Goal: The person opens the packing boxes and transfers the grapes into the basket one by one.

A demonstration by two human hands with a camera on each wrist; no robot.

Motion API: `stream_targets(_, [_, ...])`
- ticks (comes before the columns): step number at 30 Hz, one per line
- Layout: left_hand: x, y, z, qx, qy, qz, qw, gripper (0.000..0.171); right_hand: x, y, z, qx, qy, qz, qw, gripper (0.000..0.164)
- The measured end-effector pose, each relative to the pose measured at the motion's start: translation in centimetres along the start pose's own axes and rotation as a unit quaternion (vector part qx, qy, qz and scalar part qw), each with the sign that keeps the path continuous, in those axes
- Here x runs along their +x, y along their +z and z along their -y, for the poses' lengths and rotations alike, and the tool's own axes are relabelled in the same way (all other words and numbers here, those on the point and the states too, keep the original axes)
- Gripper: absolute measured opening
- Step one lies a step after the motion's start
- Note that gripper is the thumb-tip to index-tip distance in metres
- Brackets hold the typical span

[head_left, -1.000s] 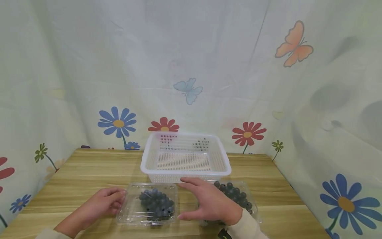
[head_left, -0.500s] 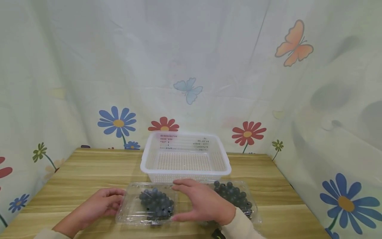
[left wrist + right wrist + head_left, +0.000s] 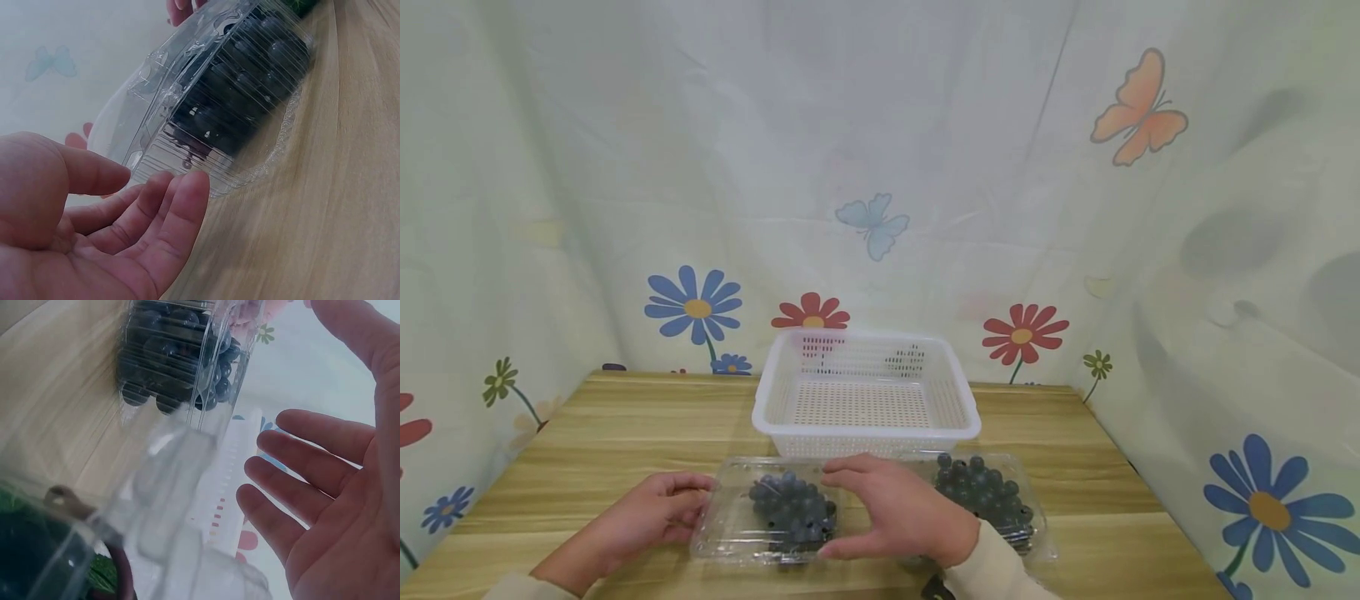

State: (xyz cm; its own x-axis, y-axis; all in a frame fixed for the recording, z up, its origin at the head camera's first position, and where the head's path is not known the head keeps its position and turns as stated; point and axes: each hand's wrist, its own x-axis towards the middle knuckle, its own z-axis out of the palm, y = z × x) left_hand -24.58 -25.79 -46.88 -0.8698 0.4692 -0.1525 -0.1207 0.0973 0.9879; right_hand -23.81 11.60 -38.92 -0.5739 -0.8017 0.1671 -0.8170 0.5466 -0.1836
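Note:
Dark grapes (image 3: 793, 510) lie in a clear plastic box (image 3: 721, 537) at the table's front. My left hand (image 3: 646, 515) is at that box's left end; in the left wrist view its thumb and relaxed fingers (image 3: 190, 194) touch or nearly touch the ribbed wall. My right hand (image 3: 906, 512) hovers at the box's right end, thumb and fingers spread wide, with nothing gripped. Partly behind the right forearm stands a second clear box (image 3: 1047, 542) of dark grapes (image 3: 988, 492). The right wrist view shows the right palm (image 3: 350, 531) beside the first box's grapes (image 3: 169, 350).
A white perforated plastic basket (image 3: 865, 432) stands directly behind the two boxes. Everything rests on a wood-grain table (image 3: 655, 425). A flowered, butterfly-printed curtain (image 3: 872, 125) encloses the back and sides.
My right hand has moved left, from over the gap between the boxes to the first box's right end. The left hand and both boxes have hardly moved.

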Motion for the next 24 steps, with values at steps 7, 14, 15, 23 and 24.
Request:
stream_targets(7, [0.0, -0.3, -0.1, -0.003, -0.018, -0.005, 0.9998, 0.042, 0.5, 0.5, 0.1, 0.006, -0.013, 0.008, 1.0, 0.07])
stream_targets(14, [-0.2, -0.2, -0.3, -0.012, -0.022, -0.005, 0.9997, 0.036, 0.9, 1.0, 0.5, -0.01, -0.011, 0.013, 1.0, 0.069])
stream_targets(15, [-0.2, -0.2, -0.3, -0.012, -0.02, -0.004, 0.9997, 0.036, 0.9, 1.1, 0.6, -0.008, -0.008, 0.015, 1.0, 0.069])
stream_targets(23, [-0.2, -0.4, -0.2, -0.026, -0.02, 0.012, 0.9994, 0.033, 1.2, 1.4, 0.8, -0.004, 0.007, 0.022, 1.0, 0.062])
stream_targets(24, [-0.2, -0.5, -0.2, -0.028, -0.02, 0.013, 0.9993, 0.033, 1.2, 1.5, 0.8, -0.004, 0.005, 0.022, 1.0, 0.062])
